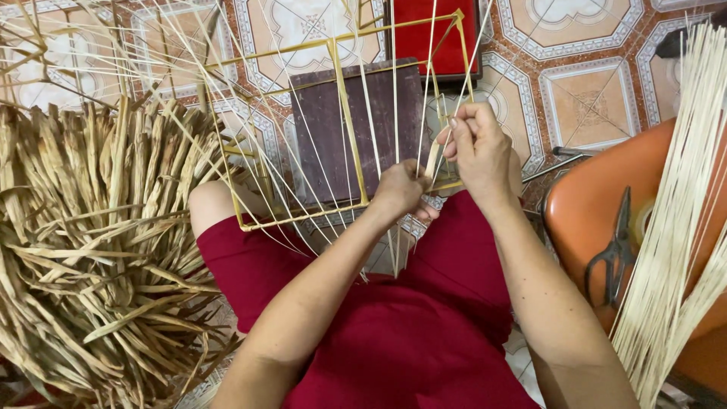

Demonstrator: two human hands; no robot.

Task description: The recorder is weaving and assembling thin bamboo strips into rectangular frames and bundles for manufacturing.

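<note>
My left hand [400,187] is closed on the lower rail of the yellow wire frame [333,45], which rests on my lap. My right hand [478,148], at 3 o'clock of it, pinches a thin pale strand [429,68]. I think the strand may snap or slip if I pull too hard, and the loose strands could tangle.

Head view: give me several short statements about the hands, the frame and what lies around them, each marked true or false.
1. Both hands, left hand and right hand, work at the yellow frame. True.
2. The scissors lie on a blue stool. False: on an orange seat.
3. Dried leaf strips are piled to the left. True.
4. The floor is bare concrete. False: patterned tiles.
</note>
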